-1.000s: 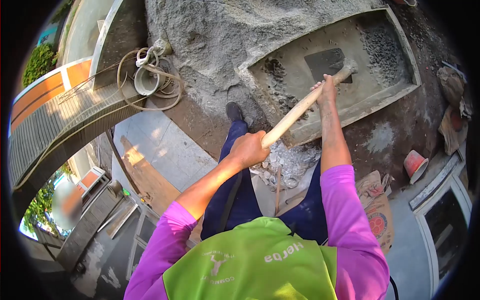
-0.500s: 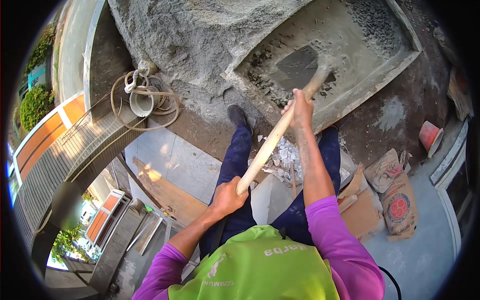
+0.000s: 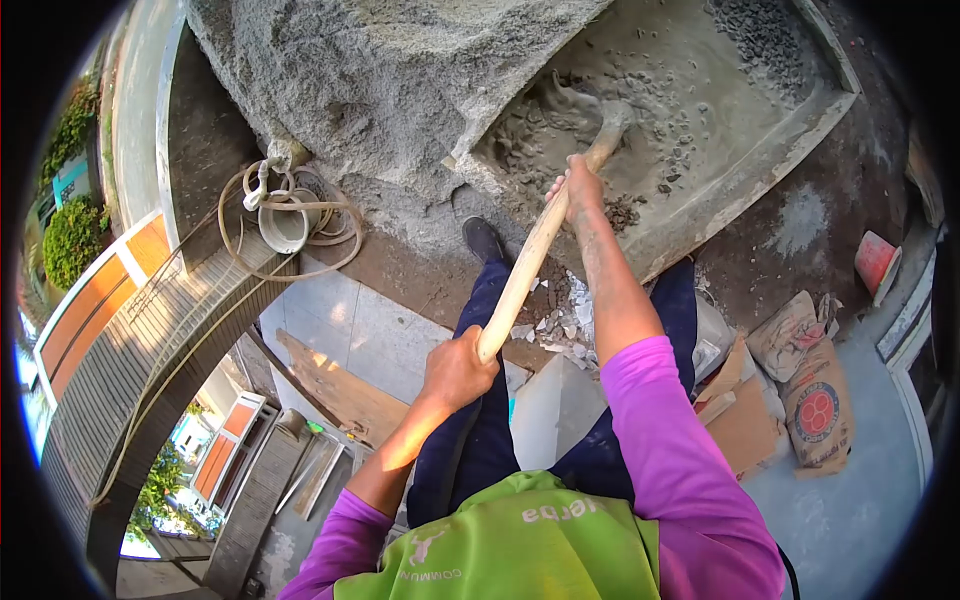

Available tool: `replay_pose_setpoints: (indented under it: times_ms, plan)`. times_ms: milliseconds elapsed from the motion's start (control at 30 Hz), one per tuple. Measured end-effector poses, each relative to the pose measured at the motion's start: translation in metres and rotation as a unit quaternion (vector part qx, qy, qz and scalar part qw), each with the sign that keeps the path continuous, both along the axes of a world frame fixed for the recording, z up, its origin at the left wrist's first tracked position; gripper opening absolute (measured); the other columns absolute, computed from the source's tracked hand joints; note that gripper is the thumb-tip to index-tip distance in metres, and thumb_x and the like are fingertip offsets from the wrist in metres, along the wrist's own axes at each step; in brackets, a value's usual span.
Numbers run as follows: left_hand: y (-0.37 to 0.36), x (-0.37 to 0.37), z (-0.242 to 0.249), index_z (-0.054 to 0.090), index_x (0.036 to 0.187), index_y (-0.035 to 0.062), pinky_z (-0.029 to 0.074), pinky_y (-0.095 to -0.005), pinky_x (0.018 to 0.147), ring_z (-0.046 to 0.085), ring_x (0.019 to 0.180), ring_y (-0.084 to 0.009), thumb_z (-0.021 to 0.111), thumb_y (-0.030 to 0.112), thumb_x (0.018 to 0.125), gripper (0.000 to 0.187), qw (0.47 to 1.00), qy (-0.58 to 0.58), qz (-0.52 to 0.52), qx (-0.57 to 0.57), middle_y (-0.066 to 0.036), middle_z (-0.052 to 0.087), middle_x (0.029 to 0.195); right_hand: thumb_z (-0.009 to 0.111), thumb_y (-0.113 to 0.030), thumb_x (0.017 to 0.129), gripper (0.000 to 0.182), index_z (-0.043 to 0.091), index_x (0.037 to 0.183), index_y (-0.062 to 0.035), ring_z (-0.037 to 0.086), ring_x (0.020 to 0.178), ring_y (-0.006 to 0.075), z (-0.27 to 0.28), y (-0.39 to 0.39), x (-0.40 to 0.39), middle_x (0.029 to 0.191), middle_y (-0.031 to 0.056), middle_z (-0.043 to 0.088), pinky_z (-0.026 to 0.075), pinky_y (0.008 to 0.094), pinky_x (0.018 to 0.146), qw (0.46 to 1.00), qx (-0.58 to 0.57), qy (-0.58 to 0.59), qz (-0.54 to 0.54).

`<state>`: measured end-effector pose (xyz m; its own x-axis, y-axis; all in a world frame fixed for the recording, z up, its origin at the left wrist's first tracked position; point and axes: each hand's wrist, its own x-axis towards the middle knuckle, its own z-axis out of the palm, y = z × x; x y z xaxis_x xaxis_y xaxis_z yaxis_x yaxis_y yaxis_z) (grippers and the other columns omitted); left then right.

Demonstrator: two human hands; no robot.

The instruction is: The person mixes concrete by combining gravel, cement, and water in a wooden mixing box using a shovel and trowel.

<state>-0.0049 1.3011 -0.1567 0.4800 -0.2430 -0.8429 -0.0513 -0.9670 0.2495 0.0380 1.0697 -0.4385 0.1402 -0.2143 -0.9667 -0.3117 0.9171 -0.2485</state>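
Observation:
Both my hands are closed around the thick wooden handle of a hoe. My left hand grips the near end of the handle, in front of my legs. Farther up, my right hand wraps round it close to the mixing trough. The far end of the handle reaches over wet grey cement mix in the trough. The hoe's blade is sunk in the mix and mostly hidden. Dark gravel lies in the trough's far right corner.
A big sand heap rises left of the trough. A bucket with a coiled hose stands at the left. To the right are a red bucket and a paper cement sack. Broken white pieces lie between my feet.
The hoe's blade, its dark flat face visible before, has gone down into the mix. My right hand and the handle have shifted slightly left and away from me. Both hands keep their grip.

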Motion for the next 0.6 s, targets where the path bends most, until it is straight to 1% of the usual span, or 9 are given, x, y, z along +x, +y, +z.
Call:
replay_pose_setpoints:
  times_ms: [133,167,200,267,367,400,500,567,600]
  plan:
    - [-0.003,-0.033,0.035,0.061,0.093,0.0041,0.053,-0.0546,0.069,0.068,0.077,-0.0481,0.073,0.022,0.082,0.024,0.999,0.01,0.034,0.015,-0.026,0.068,0.076,0.065,-0.029,0.091,0.032,0.049,0.094,-0.001,0.054,0.048,0.0228,0.026,0.016,-0.023,0.067,0.0095,0.053,0.051,0.0423,0.043,0.998,0.059,-0.021,0.018]
    - [-0.003,-0.038,0.04,0.062,0.093,0.0031,0.053,-0.0525,0.068,0.068,0.077,-0.0475,0.073,0.022,0.083,0.024,0.999,0.018,0.046,0.015,-0.025,0.068,0.076,0.065,-0.029,0.092,0.031,0.049,0.094,-0.0019,0.054,0.048,0.022,0.037,0.012,-0.029,0.067,0.0087,0.053,0.051,0.0419,0.044,0.999,0.041,-0.028,0.02]
    - [-0.001,-0.047,0.047,0.063,0.094,0.0021,0.054,-0.0505,0.067,0.069,0.077,-0.0469,0.074,0.022,0.084,0.024,0.998,0.033,0.057,0.017,-0.025,0.068,0.076,0.066,-0.028,0.092,0.03,0.05,0.093,-0.0028,0.054,0.048,0.0212,0.066,0.002,-0.034,0.066,0.008,0.053,0.051,0.0414,0.044,0.999,0.025,-0.027,0.021]
    - [0.003,-0.073,0.043,0.063,0.095,0.001,0.054,-0.0479,0.062,0.07,0.073,-0.0447,0.074,0.02,0.087,0.023,0.996,0.048,0.062,-0.051,-0.026,0.066,0.074,0.066,-0.028,0.092,0.029,0.05,0.092,-0.0034,0.054,0.048,0.0202,0.11,-0.031,-0.048,0.066,0.0073,0.052,0.051,0.0406,0.044,0.999,-0.026,-0.017,0.026]
    - [-0.05,-0.088,0.021,0.062,0.093,-0.0013,0.053,-0.0474,0.06,0.069,0.072,-0.0456,0.075,0.022,0.087,0.027,0.981,0.093,0.08,-0.148,-0.027,0.065,0.073,0.068,-0.027,0.091,0.03,0.051,0.093,-0.0023,0.054,0.047,0.0195,0.147,-0.117,-0.062,0.065,0.0073,0.053,0.051,0.0388,0.044,0.988,-0.149,-0.013,0.044]
    - [-0.076,-0.092,0.005,0.062,0.094,-0.0016,0.053,-0.0471,0.059,0.068,0.071,-0.0467,0.074,0.02,0.087,0.026,0.985,0.07,0.053,-0.15,-0.026,0.065,0.072,0.068,-0.028,0.091,0.031,0.051,0.093,-0.0018,0.054,0.048,0.019,0.141,-0.152,-0.064,0.066,0.0072,0.053,0.051,0.0379,0.044,0.981,-0.188,-0.009,0.05]
    - [-0.147,-0.088,-0.036,0.064,0.096,-0.0002,0.054,-0.0493,0.067,0.067,0.077,-0.0481,0.07,0.019,0.084,0.024,0.976,0.088,0.072,-0.188,-0.027,0.067,0.077,0.068,-0.029,0.09,0.033,0.052,0.096,0.0001,0.054,0.049,0.0189,0.103,-0.227,-0.071,0.067,0.0072,0.053,0.051,0.038,0.045,0.971,-0.225,0.036,0.072]
    - [-0.15,-0.088,-0.038,0.064,0.096,0.0005,0.053,-0.0506,0.07,0.067,0.08,-0.0482,0.07,0.02,0.083,0.024,0.974,0.115,0.099,-0.166,-0.027,0.067,0.079,0.067,-0.03,0.09,0.035,0.053,0.096,0.0008,0.054,0.05,0.0193,0.065,-0.236,-0.086,0.068,0.0073,0.053,0.052,0.0381,0.046,0.971,-0.212,0.07,0.087]
    - [-0.149,-0.089,-0.039,0.065,0.096,0.0008,0.053,-0.0513,0.072,0.067,0.081,-0.0483,0.069,0.02,0.083,0.024,0.973,0.13,0.111,-0.154,-0.027,0.068,0.08,0.067,-0.03,0.09,0.034,0.053,0.097,0.0007,0.054,0.051,0.0196,0.053,-0.222,-0.097,0.068,0.0075,0.053,0.052,0.0383,0.046,0.976,-0.187,0.075,0.083]
